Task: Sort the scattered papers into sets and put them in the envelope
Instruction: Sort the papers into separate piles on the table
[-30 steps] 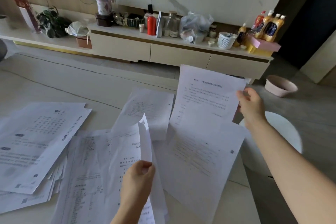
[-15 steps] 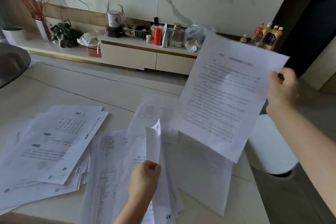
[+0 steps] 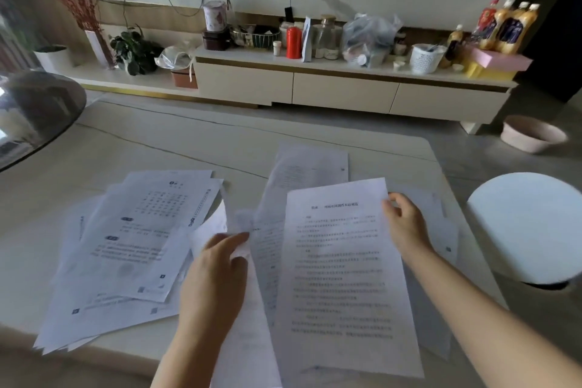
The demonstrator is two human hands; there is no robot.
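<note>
Printed white sheets lie scattered over a pale table (image 3: 163,148). My right hand (image 3: 404,224) pinches the upper right edge of a text-covered sheet (image 3: 340,274), which sits low over the papers at the table's right. My left hand (image 3: 217,268) grips a curled sheet (image 3: 214,227) at the middle, lifted off the stack under it. A loose pile with a table-printed page on top (image 3: 141,236) lies to the left. One more sheet (image 3: 310,167) lies farther back. No envelope is visible.
A round white stool (image 3: 529,224) stands right of the table, with a pink basin (image 3: 532,134) on the floor behind it. A dark round glass top (image 3: 37,110) sits at the far left. A long low cabinet (image 3: 315,85) crowded with bottles and jars lines the wall.
My right hand has brought its sheet down from raised in front of me to low over the table. My left hand has moved left and up with its curled sheet.
</note>
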